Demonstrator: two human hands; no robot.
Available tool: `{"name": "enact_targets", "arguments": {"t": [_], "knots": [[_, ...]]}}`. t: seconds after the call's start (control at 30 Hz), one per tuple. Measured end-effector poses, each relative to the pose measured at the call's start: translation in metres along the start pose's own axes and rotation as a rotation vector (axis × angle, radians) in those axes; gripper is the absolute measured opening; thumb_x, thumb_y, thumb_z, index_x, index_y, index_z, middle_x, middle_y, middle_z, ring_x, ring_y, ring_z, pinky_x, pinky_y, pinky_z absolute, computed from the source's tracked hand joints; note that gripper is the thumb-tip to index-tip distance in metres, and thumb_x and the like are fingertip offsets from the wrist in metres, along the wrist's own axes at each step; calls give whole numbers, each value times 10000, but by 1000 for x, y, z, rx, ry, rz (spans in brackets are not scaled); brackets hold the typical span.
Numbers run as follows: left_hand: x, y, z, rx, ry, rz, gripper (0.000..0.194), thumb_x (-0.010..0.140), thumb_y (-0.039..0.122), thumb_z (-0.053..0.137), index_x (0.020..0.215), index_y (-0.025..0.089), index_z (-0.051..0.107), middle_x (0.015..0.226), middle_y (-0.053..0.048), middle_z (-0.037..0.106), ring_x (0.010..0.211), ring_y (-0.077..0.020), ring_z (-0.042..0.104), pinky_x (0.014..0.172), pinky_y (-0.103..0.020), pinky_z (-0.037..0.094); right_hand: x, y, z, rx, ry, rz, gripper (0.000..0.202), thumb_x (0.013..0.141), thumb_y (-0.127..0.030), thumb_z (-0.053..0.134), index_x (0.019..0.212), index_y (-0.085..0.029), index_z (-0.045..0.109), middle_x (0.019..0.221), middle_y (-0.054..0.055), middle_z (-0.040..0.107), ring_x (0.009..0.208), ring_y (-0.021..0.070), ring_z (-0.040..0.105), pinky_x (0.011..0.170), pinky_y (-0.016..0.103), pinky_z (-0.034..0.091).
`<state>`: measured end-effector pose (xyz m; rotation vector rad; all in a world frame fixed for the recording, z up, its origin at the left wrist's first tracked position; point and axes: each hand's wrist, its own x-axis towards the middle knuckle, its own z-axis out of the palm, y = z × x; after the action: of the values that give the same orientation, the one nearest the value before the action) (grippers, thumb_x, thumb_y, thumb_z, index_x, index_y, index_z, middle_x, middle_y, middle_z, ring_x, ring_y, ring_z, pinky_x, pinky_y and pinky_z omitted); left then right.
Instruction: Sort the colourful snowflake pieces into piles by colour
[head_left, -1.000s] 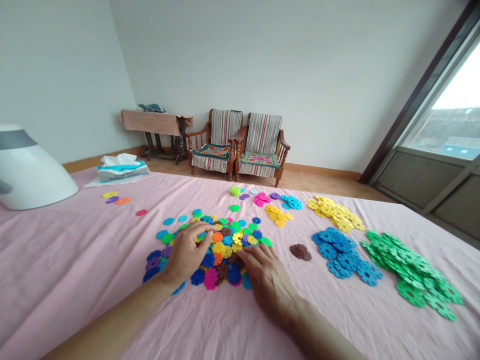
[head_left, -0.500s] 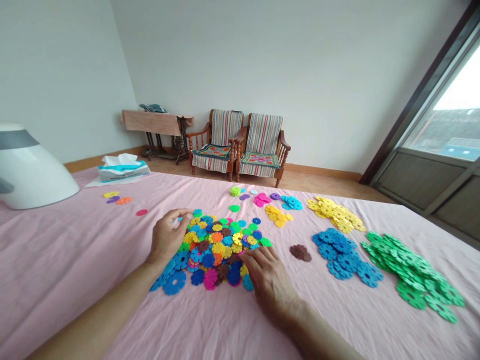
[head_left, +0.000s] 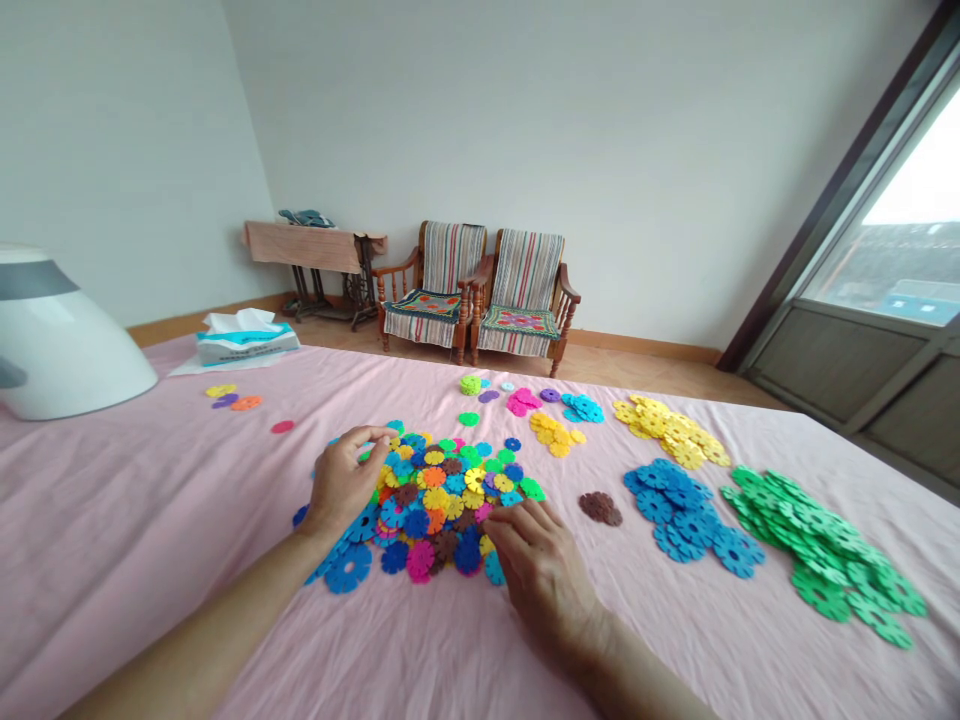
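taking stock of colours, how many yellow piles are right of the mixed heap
2: a small amber-yellow pile beyond the brown pile, and a larger bright-yellow pile farther right, beyond the blue pile.

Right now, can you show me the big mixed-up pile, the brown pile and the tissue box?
Mixed-up pile (head_left: pixel 436 496): head view, a yellow disc near its middle.
Brown pile (head_left: pixel 600 507): head view, its middle.
Tissue box (head_left: pixel 241 352): head view, its front side.
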<state>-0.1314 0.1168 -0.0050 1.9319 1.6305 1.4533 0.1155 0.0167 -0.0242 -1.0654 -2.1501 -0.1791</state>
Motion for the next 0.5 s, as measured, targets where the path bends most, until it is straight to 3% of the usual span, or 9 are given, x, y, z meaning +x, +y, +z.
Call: {"name": "enact_targets", "arguments": {"t": [0.17,0.33,0.4,0.5], "knots": [[-2,4,0,41,-8,45,247,811,349,497,802,196,691,907,-55,740,916,-244,670,882,-373,495,2,4,-12,29,74,61,182,918,-136,466,966,-202,629,898,39,683,789,174,565,712,315,390],[-4,7,0,34,-32,72,259,819,345,495,835,186,699,915,-62,735,894,-239,674,842,-361,512,0,38,-30,-85,149,389,164,906,-205,469,891,-196,632,861,57,673,812,195,570,727,316,382],[-5,7,1,31,-47,88,258,818,331,492,848,179,699,908,-65,732,882,-238,676,812,-354,522,-4,56,-36,-158,103,552,160,880,-206,481,842,-198,636,823,50,675,786,198,572,710,313,374],[-7,6,3,35,-80,141,241,826,306,496,877,178,694,902,-58,726,872,-229,672,799,-347,520,-10,77,-44,-276,-72,720,182,839,-181,484,754,-204,644,756,43,670,748,203,571,661,310,345]]}}
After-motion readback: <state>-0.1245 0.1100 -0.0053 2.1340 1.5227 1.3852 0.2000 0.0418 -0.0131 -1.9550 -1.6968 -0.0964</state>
